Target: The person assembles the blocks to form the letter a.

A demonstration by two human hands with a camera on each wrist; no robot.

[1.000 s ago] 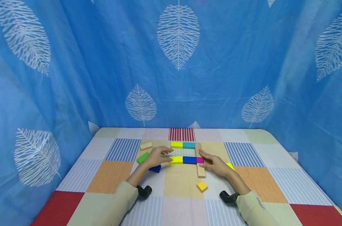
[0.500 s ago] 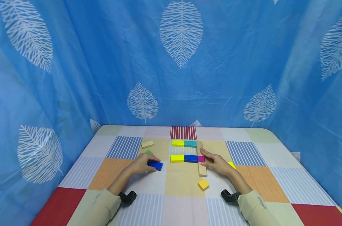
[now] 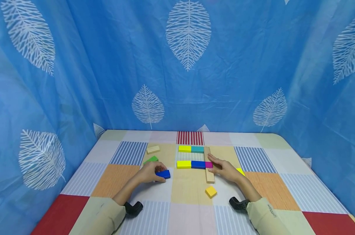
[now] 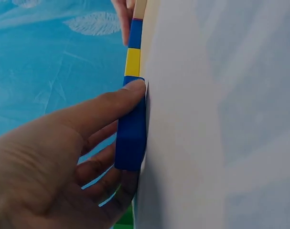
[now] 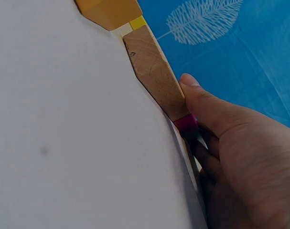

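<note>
My left hand (image 3: 148,173) pinches a dark blue wooden block (image 3: 164,174), thumb on its near side and fingers beyond it, low over the cloth. My right hand (image 3: 228,170) rests at the right edge of a long plain wooden plank (image 3: 210,178), thumb touching it in the right wrist view and fingers beside a magenta block (image 3: 208,164). Leftward from the magenta block runs a row: another blue block (image 3: 198,164), then a yellow block (image 3: 184,164). Farther back, a second yellow block (image 3: 184,149) and a teal block (image 3: 197,149) form a parallel row reaching the plank.
A green block (image 3: 151,159) lies behind my left hand, with a small plain wooden block (image 3: 153,149) farther back. An orange-yellow block (image 3: 211,192) sits in front of the plank. Partly hidden behind my right hand is a bright yellow block (image 3: 240,171). Blue curtains surround the patchwork-covered table (image 3: 192,215).
My left hand has left the yellow block's end, moved left and toward me, and taken hold of the loose blue block, now turned slightly. The right hand has stayed at the plank.
</note>
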